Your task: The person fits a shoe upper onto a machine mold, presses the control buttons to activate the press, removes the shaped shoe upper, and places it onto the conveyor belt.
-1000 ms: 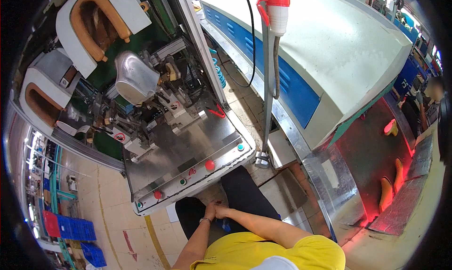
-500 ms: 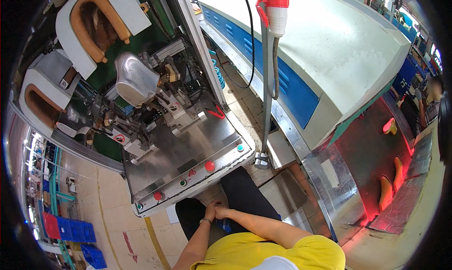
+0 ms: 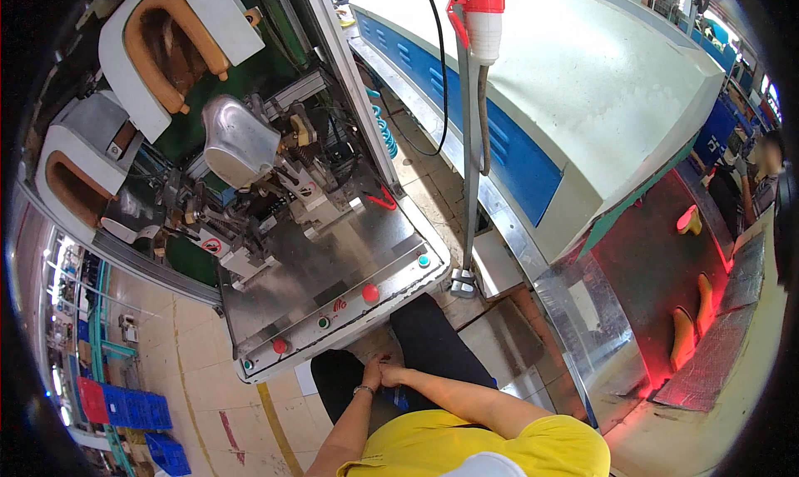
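Note:
My left hand (image 3: 372, 372), with a bracelet at its wrist, and my right hand (image 3: 390, 375) are clasped together over my lap. Their fingers are folded closed against each other, and no object shows in them. Nearest in front of them is the machine's control panel (image 3: 345, 312), with red and green push buttons along its edge. Behind it stand a shiny metal heel-shaped form (image 3: 240, 140) and clamps on a steel bed (image 3: 333, 252). White holders with tan U-shaped pads, an upper one (image 3: 220, 48) and a lower one (image 3: 71, 186), hang at the left.
At right, a large white and blue machine (image 3: 616, 86) has a red-lit belt (image 3: 641, 260) carrying several orange boot-shaped pieces (image 3: 682, 340). A metal post (image 3: 471, 186) with a red and white plug (image 3: 483, 19) stands between. Blue crates (image 3: 137, 406) are at left; another person (image 3: 757, 186) is far right.
At the far right, the other person has shifted slightly. My clasped hands stay where they were.

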The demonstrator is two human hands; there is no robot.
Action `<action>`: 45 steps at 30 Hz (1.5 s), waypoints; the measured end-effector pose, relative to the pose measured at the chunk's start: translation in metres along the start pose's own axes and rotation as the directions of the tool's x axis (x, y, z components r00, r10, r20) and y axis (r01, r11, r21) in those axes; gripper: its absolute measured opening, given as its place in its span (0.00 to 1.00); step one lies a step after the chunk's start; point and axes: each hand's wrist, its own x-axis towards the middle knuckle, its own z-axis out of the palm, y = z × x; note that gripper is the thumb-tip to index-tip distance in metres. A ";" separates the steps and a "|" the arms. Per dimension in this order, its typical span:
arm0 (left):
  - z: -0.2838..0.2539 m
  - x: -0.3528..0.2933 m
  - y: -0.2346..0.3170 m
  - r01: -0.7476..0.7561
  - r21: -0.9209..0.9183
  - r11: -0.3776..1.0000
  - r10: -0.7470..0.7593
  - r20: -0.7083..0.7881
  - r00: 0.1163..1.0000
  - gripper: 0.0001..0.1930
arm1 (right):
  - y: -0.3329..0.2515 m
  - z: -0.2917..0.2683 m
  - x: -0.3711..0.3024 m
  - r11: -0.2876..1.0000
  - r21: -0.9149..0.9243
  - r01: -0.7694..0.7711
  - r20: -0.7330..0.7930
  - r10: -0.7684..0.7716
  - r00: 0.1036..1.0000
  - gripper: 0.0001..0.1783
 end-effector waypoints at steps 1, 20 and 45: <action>0.007 0.005 0.007 -0.011 0.001 1.000 0.011 0.025 1.000 0.18 | 0.013 0.011 -0.001 0.977 0.199 0.080 -0.094 -0.062 0.994 0.17; -0.001 -0.010 0.005 -0.031 0.037 0.999 0.035 -0.133 0.990 0.17 | -0.025 -0.045 -0.042 0.934 0.355 0.042 0.070 -0.071 0.995 0.20; 0.002 -0.002 -0.003 0.080 0.006 0.997 -0.080 -0.061 0.995 0.17 | -0.058 -0.014 0.030 0.633 -0.527 -0.567 -0.131 0.598 0.790 0.17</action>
